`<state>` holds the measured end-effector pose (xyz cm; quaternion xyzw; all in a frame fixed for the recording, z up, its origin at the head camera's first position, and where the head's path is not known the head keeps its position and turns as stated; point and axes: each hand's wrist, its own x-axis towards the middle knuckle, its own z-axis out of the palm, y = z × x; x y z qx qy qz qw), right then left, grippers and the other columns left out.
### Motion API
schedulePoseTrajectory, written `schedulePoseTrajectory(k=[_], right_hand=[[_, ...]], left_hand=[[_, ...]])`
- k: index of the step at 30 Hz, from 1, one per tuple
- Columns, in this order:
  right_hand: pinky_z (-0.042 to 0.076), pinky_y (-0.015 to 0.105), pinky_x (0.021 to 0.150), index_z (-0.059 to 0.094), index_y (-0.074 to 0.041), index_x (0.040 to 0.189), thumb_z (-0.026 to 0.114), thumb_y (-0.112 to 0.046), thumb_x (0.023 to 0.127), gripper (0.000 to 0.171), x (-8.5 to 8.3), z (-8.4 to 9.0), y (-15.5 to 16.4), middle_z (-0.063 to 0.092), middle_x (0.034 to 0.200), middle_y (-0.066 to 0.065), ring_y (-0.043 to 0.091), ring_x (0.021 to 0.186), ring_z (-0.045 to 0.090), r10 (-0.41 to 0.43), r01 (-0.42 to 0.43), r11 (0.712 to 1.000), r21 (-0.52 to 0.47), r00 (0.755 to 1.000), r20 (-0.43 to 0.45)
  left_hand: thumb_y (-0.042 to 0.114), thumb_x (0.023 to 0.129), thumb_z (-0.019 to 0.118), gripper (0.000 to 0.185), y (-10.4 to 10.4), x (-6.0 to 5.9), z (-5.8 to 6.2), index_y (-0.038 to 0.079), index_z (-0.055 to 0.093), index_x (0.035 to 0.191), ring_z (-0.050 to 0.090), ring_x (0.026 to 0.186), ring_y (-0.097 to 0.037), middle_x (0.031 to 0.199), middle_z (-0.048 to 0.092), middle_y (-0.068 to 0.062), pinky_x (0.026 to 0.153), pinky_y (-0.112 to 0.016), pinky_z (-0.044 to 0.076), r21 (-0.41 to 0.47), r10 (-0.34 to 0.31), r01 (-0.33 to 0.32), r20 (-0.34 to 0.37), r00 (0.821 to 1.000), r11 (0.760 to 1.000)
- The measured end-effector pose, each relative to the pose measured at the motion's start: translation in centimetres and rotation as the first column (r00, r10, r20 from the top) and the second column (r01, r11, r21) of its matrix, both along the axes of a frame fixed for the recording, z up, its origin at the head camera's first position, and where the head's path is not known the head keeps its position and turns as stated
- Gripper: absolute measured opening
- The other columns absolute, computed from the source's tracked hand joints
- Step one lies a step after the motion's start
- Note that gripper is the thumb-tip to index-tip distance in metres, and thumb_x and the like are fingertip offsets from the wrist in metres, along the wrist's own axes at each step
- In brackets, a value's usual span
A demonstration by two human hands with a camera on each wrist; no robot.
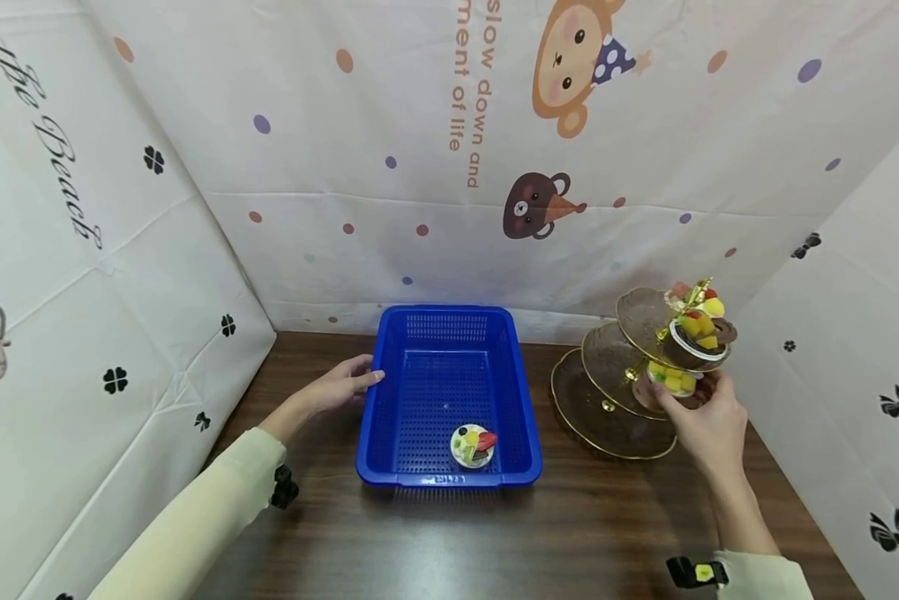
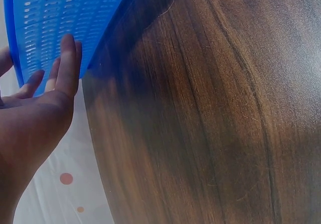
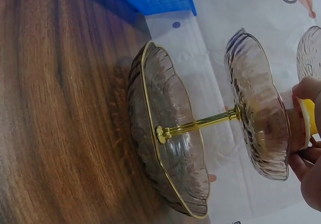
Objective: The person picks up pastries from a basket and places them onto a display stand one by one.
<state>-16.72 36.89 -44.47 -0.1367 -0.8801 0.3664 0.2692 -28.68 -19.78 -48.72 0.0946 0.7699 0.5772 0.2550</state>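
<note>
Tabletop from overhead: left hand (image 1: 337, 387) flat against basket (image 1: 389, 400), right hand (image 1: 707, 421) pinching dessert cup (image 1: 674, 382).

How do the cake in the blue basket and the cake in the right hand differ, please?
The basket cake lies on the basket floor, untouched; the held cake is gripped by the right hand at the stand's middle tier. The basket cake shows red and dark fruit; the held cake shows yellow. Both are small and fruit-topped.
</note>
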Motion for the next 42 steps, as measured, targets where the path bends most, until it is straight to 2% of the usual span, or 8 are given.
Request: schedulePoseTrajectory(k=[3, 9, 16, 25, 29, 36, 38, 42], right_hand=[[0.041, 0.01, 0.082, 0.047, 0.004, 0.149, 0.084, -0.026, 0.091, 0.075, 0.0, 0.1, 0.0, 0.061, 0.137, 0.029, 0.046, 0.122, 0.063, -0.01, 0.01, 1.0, 0.012, 1.0, -0.006], [0.048, 0.023, 0.089, 0.047, 0.004, 0.148, 0.084, -0.028, 0.091, 0.075, -0.1, 0.3, 0.2, 0.061, 0.137, 0.028, 0.046, 0.122, 0.063, -0.025, 0.025, 0.999, 0.039, 1.0, -0.001], [0.04, 0.012, 0.082, 0.047, 0.006, 0.147, 0.083, -0.027, 0.092, 0.074, 0.0, -0.1, 0.4, 0.062, 0.136, 0.03, 0.046, 0.121, 0.063, -0.026, 0.027, 0.999, 0.038, 1.0, -0.006], [0.039, 0.009, 0.08, 0.045, 0.005, 0.149, 0.083, -0.028, 0.093, 0.075, 0.1, -0.3, 0.6, 0.061, 0.138, 0.03, 0.046, 0.121, 0.063, 0.004, -0.004, 1.0, 0.029, 1.0, -0.011], [0.043, 0.01, 0.09, 0.042, 0.003, 0.152, 0.083, -0.027, 0.093, 0.077, 0.2, -0.2, 0.6, 0.059, 0.14, 0.028, 0.044, 0.124, 0.062, 0.018, -0.018, 1.0, 0.017, 1.0, -0.005], [0.045, 0.019, 0.109, 0.038, 0.001, 0.156, 0.084, -0.027, 0.093, 0.083, 0.5, 0.1, 0.6, 0.056, 0.147, 0.026, 0.043, 0.131, 0.058, 0.031, -0.031, 0.999, -0.013, 0.999, 0.012], [0.043, 0.016, 0.107, 0.038, -0.001, 0.158, 0.085, -0.028, 0.092, 0.085, 0.8, 0.2, 0.5, 0.055, 0.149, 0.025, 0.043, 0.133, 0.057, 0.032, -0.032, 0.999, -0.018, 0.999, 0.009], [0.042, 0.009, 0.087, 0.042, -0.002, 0.157, 0.086, -0.03, 0.091, 0.085, 1.5, 0.7, 0.3, 0.057, 0.147, 0.024, 0.043, 0.128, 0.058, 0.022, -0.022, 1.0, 0.002, 1.0, -0.017]], left_hand=[[0.035, 0.113, 0.053, 0.056, 0.1, 0.1, 0.0, 0.007, 0.039, 0.159, 0.063, 0.126, -0.033, 0.143, 0.056, -0.02, 0.109, -0.059, 0.051, -0.007, -0.004, 0.004, -0.003, 1.0, 1.0], [0.034, 0.113, 0.053, 0.054, 0.2, 0.1, 0.1, 0.007, 0.039, 0.159, 0.063, 0.126, -0.033, 0.142, 0.056, -0.02, 0.109, -0.059, 0.051, 0.01, 0.0, 0.0, 0.002, 1.0, 1.0], [0.036, 0.113, 0.053, 0.057, 0.1, -0.1, 0.1, 0.007, 0.038, 0.16, 0.061, 0.128, -0.034, 0.146, 0.054, -0.021, 0.11, -0.059, 0.05, 0.003, -0.019, 0.019, -0.006, 1.0, 1.0], [0.037, 0.112, 0.055, 0.057, 0.1, 0.0, -0.1, 0.008, 0.039, 0.159, 0.061, 0.13, -0.034, 0.147, 0.054, -0.02, 0.111, -0.059, 0.049, -0.004, -0.015, 0.015, -0.009, 1.0, 1.0], [0.038, 0.112, 0.055, 0.057, 0.0, 0.0, -0.1, 0.009, 0.039, 0.159, 0.061, 0.13, -0.034, 0.148, 0.054, -0.02, 0.111, -0.059, 0.05, 0.002, -0.01, 0.01, -0.002, 1.0, 1.0], [0.037, 0.113, 0.054, 0.056, -0.1, 0.1, -0.2, 0.009, 0.039, 0.159, 0.059, 0.133, -0.037, 0.149, 0.052, -0.02, 0.111, -0.058, 0.049, 0.014, -0.004, 0.004, 0.013, 1.0, 1.0], [0.036, 0.112, 0.055, 0.056, -0.1, 0.1, -0.2, 0.009, 0.039, 0.159, 0.058, 0.134, -0.038, 0.148, 0.052, -0.021, 0.111, -0.059, 0.049, 0.017, -0.002, 0.002, 0.015, 1.0, 1.0], [0.036, 0.112, 0.055, 0.056, -0.1, 0.1, -0.2, 0.009, 0.039, 0.159, 0.058, 0.134, -0.038, 0.148, 0.052, -0.02, 0.111, -0.058, 0.05, 0.019, -0.002, 0.001, 0.018, 1.0, 1.0]])
